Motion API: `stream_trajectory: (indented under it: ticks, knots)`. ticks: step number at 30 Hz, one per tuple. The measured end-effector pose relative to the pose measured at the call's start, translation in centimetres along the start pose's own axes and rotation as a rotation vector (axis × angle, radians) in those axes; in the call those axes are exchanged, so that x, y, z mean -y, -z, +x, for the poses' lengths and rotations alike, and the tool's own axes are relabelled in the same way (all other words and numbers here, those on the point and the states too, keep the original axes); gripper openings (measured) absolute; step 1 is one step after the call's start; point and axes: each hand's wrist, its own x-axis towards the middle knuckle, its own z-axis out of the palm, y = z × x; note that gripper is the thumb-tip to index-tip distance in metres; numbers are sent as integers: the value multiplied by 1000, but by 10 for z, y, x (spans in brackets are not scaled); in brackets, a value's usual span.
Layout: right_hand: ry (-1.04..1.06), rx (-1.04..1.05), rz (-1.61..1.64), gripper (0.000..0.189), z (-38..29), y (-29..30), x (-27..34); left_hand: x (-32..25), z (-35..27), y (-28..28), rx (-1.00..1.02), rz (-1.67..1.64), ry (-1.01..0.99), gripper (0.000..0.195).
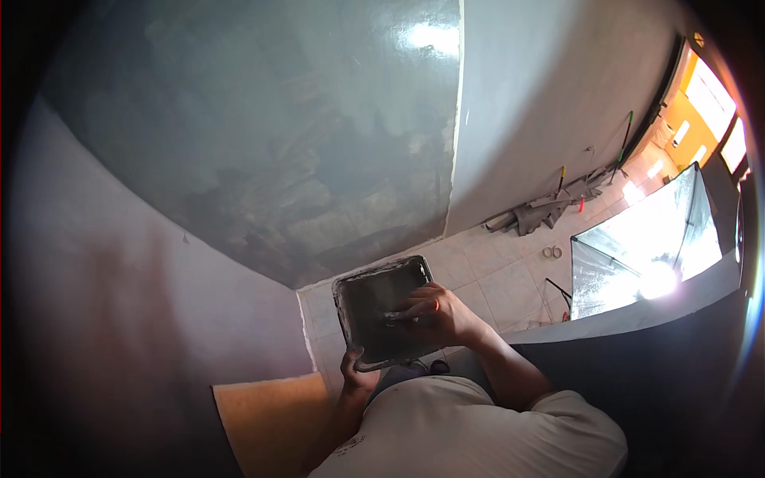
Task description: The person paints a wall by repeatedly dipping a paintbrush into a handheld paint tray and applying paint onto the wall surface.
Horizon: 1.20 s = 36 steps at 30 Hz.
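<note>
My left hand (pixel 358 370) grips the near left corner of a dark rectangular paint tray (pixel 339 302), its thumb over the rim. Dried light paint crusts the tray's edges, and its inside is dark grey. Over the right side of the tray, my right hand (pixel 445 313) is closed around a small tool (pixel 435 306). Only an orange-red bit of that tool shows plainly; my fingers hide the rest, so its kind is unclear. Just beyond the tray rises a grey-green wall (pixel 358 167) with uneven, patchy darker areas low down.
Behind the tray is a tiled floor (pixel 496 299). Crumpled grey sheeting (pixel 538 215) lies along the right wall (pixel 508 119), near poles (pixel 624 143) and two tape rolls (pixel 551 252). A bright softbox lamp (pixel 645 239) stands at right. An orange-tan panel (pixel 275 418) is at lower left.
</note>
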Motion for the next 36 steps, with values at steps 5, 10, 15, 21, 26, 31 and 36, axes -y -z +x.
stream_trajectory:
  ticks: [5,10,15,21,26,31,36]
  knots:
    - [-178,47,113,18,27,2,-13,-1,35,17,18,-36,-23,62]
    - [-237,35,96,14,48,20,-20,7,74,49,130,98,-85,60]
    - [-393,137,107,21,52,55,-39,6,104,19,85,4,152,57]
    - [-314,-50,58,29,72,106,-93,28,156,-9,63,-66,225,62]
    - [-230,-162,90,22,81,145,-165,41,211,-38,182,47,254,64]
    - [26,68,-83,33,77,155,-221,87,243,-27,83,399,101,72]
    - [-156,214,-59,29,60,152,-254,120,284,-61,71,78,261,72]
